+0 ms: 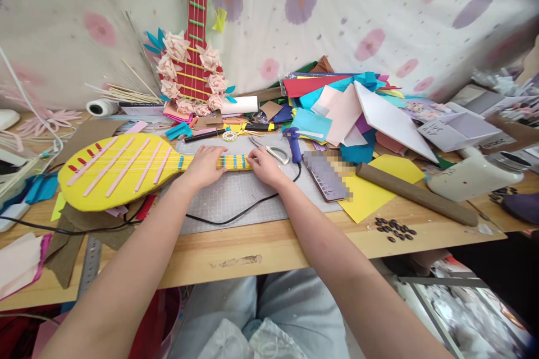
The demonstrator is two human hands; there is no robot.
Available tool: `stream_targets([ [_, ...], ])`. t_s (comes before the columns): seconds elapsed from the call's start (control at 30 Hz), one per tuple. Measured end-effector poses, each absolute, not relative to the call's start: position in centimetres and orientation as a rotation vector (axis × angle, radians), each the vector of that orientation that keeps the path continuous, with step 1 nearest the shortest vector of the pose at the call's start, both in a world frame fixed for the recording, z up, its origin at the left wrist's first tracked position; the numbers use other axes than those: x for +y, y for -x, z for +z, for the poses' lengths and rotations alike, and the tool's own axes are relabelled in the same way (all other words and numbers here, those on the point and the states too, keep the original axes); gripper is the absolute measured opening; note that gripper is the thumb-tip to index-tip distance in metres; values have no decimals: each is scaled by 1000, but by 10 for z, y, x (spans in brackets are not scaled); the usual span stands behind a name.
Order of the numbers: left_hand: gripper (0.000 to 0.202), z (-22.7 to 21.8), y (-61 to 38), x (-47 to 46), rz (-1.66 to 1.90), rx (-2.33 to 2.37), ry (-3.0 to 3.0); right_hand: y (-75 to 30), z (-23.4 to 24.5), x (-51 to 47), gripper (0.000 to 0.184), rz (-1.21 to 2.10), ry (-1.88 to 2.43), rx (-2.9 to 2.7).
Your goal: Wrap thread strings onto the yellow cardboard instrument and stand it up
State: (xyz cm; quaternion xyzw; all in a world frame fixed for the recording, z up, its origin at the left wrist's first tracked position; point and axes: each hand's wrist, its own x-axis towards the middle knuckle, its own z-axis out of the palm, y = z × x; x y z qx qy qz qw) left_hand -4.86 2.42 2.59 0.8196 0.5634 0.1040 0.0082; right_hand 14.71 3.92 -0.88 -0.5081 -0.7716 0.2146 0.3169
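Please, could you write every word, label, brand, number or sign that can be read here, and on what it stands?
No text can be read with certainty.
White box: dark handwriting, too blurred.
Brown cardboard: dark print, too blurred.
Phone: small screen marks, unreadable.
Metal ruler: marks too small.
Cutting mat: fine grid, no readable numbers.

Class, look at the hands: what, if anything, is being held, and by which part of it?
The yellow instrument is touched along its neck, left hand partway along, right hand at the end; whether they grip it cannot be told.
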Motion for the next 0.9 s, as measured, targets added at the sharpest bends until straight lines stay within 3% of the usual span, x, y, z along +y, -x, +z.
stream_targets([
  [0.73, 54, 40, 46, 34, -71, 1794, -2450, -146, -10, 38, 10, 465, 1264, -2069],
  [0.9, 50, 40, 39, 34, 185, 1745, -2549, -147, -15, 44, 12, 547, 1223, -1954],
])
